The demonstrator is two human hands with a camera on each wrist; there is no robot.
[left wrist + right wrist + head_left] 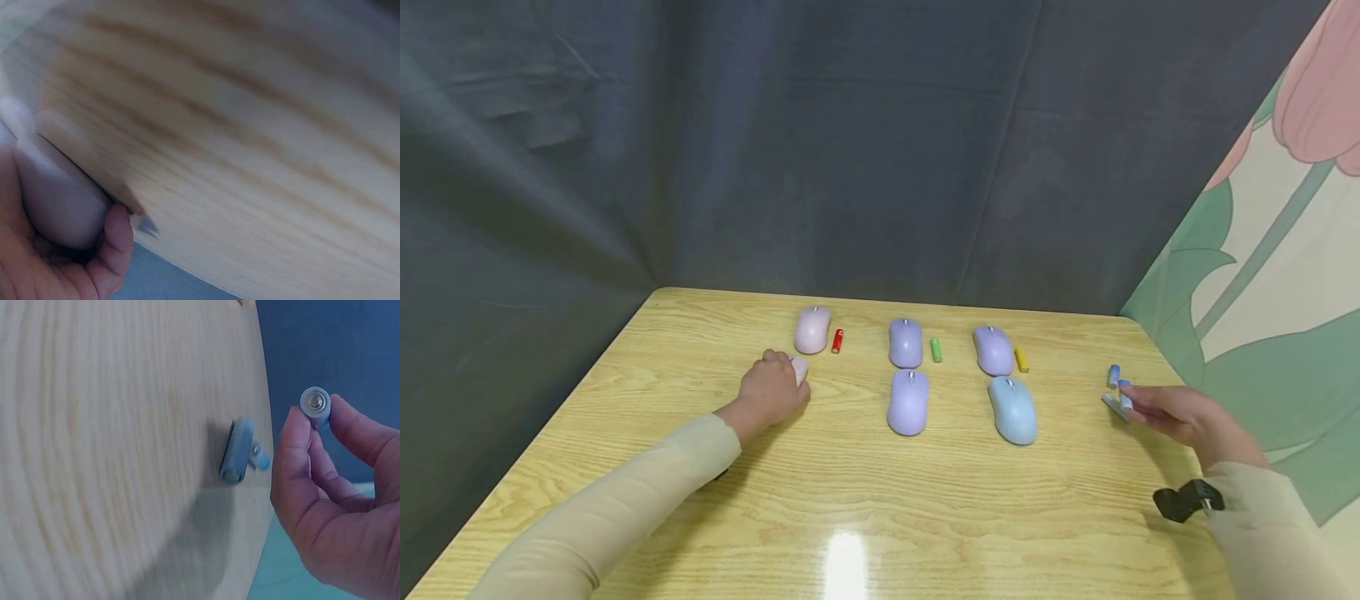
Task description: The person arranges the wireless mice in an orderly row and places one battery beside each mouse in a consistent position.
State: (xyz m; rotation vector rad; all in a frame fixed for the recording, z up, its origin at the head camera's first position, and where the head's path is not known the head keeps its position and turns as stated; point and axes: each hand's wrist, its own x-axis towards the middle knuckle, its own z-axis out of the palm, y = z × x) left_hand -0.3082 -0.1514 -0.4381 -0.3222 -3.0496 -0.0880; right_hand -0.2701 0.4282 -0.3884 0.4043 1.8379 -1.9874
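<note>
My left hand (pixel 771 390) grips a pale pink computer mouse (pixel 800 369), mostly hidden under the fingers in the head view. In the left wrist view the smooth body of this mouse (pixel 59 194) lies in the palm, fingers curled round its edge. At the right, my right hand (pixel 1180 415) pinches a blue-and-white battery (pixel 1125 396) between thumb and fingertips. The metal end of this battery (pixel 315 402) faces the right wrist camera. Close by on the table lie a blue battery (pixel 1113 377) and a slim grey piece (pixel 1116 407).
Across the wooden table (pixel 850 483) stand a pink mouse (pixel 812 330) beside a red battery (pixel 837 341), a purple mouse (pixel 906 342) beside a green battery (pixel 936 350), and another purple mouse (pixel 993 350) beside a yellow battery (pixel 1022 360). Nearer are a lilac mouse (pixel 908 403) and a light blue mouse (pixel 1013 411).
</note>
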